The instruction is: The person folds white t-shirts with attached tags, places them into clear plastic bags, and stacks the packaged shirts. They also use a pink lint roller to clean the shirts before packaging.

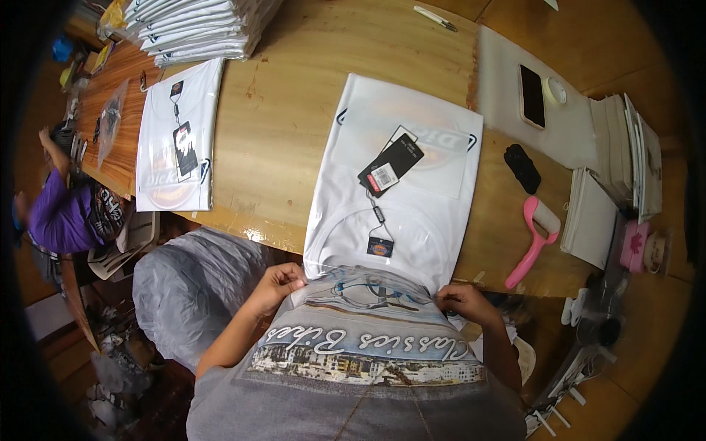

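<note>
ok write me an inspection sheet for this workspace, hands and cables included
surface: wooden table, scuffed, glossy along its near edge
job's things: folded white T-shirt lying flat, black hang tag on top; second folded white T-shirt and stack of packaged garments to the left
clutter: pink lint roller, smartphone, tape roll to the right; pen far side
grippers: bare hands; left hand pinching the near-left corner, right hand at the near-right corner, grip partly hidden
cables: none certain; lower right too unclear
surroundings: grey plastic bag below the table, person in purple at left
</note>
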Action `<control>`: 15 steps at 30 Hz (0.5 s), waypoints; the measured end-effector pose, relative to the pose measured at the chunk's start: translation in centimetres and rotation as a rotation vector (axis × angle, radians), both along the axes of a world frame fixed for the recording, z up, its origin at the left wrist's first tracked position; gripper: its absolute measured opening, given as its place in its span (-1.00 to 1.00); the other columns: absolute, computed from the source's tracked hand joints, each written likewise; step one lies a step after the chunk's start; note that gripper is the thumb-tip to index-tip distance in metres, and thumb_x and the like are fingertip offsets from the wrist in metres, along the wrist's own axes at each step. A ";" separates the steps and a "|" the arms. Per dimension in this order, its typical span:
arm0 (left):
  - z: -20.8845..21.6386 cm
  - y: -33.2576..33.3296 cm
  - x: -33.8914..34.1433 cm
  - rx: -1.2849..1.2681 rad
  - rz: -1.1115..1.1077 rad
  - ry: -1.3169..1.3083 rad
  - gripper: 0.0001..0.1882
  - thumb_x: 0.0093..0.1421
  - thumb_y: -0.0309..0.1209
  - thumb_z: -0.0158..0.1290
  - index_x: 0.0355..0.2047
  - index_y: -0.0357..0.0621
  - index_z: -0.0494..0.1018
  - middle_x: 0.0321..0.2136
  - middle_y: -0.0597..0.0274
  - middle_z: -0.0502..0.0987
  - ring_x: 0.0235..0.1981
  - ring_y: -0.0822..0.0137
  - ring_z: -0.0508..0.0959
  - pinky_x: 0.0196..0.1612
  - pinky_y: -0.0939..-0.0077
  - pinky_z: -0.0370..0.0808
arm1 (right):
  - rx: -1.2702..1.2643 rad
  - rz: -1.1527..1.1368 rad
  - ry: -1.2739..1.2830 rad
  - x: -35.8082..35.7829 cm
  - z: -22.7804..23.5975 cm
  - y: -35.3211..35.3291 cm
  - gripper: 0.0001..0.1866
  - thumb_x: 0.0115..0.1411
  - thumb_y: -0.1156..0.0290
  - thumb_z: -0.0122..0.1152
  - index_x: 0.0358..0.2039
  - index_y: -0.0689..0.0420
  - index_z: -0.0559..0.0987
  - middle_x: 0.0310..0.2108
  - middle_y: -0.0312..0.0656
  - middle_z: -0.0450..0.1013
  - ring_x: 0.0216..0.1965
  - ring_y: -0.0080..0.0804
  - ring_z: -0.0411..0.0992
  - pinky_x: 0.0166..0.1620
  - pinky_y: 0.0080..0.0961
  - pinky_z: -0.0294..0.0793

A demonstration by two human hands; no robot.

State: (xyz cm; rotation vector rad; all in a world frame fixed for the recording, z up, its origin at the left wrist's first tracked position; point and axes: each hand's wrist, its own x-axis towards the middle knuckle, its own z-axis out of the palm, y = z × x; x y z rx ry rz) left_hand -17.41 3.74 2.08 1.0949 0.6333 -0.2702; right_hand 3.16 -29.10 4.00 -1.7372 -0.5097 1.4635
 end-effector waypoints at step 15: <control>3.7 -8.5 17.7 0.949 -0.940 -0.929 -0.85 -0.04 -0.47 -0.08 -0.42 -0.10 0.44 -0.60 0.13 0.46 -0.58 0.17 0.46 -0.52 0.37 0.38 | 0.386 -1.176 -0.078 6.1 -4.7 1.6 -0.65 0.09 0.54 -0.06 -0.08 0.21 0.21 -0.26 -0.02 0.33 -0.26 -0.30 0.37 -0.23 -0.43 0.44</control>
